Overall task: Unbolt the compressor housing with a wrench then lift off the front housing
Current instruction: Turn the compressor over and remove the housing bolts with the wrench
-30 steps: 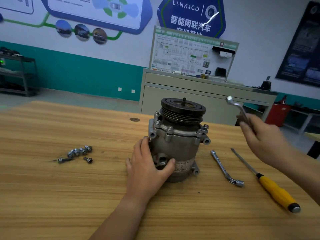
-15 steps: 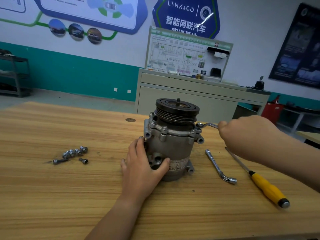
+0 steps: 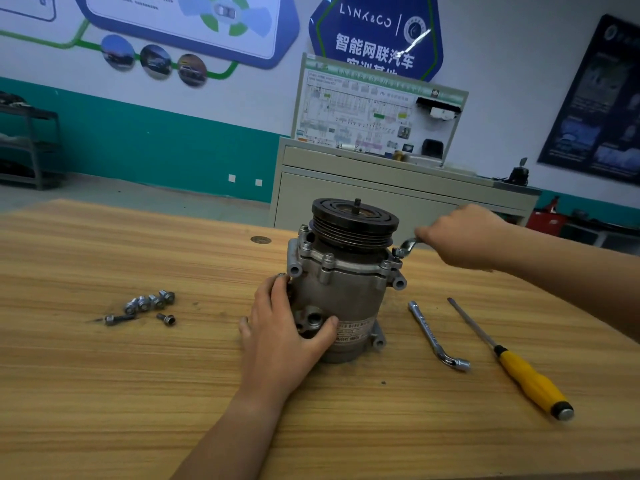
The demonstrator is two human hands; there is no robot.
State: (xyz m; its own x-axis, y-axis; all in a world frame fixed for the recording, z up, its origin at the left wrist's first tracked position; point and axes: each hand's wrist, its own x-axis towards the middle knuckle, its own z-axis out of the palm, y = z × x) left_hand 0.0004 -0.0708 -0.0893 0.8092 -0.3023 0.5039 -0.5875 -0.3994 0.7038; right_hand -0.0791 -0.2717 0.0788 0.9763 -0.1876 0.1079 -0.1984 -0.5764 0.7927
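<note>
Compressor [image 3: 341,292] stands upright mid-counter [image 3: 138,393], pulley up. Left hand [image 3: 282,336] grips its lower body, thumb across the port. Right hand [image 3: 464,239] clenched around the wrench [image 3: 407,244], whose socket end sits on a flange bolt at the right. Loose bolts [image 3: 149,304] lie to the left.

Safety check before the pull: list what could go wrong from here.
The wrench seated on the flange bolt could slip, sending the right hand into the pulley. The compressor stands on end, steadied only by the left hand; a hard pull may tip it.
</note>
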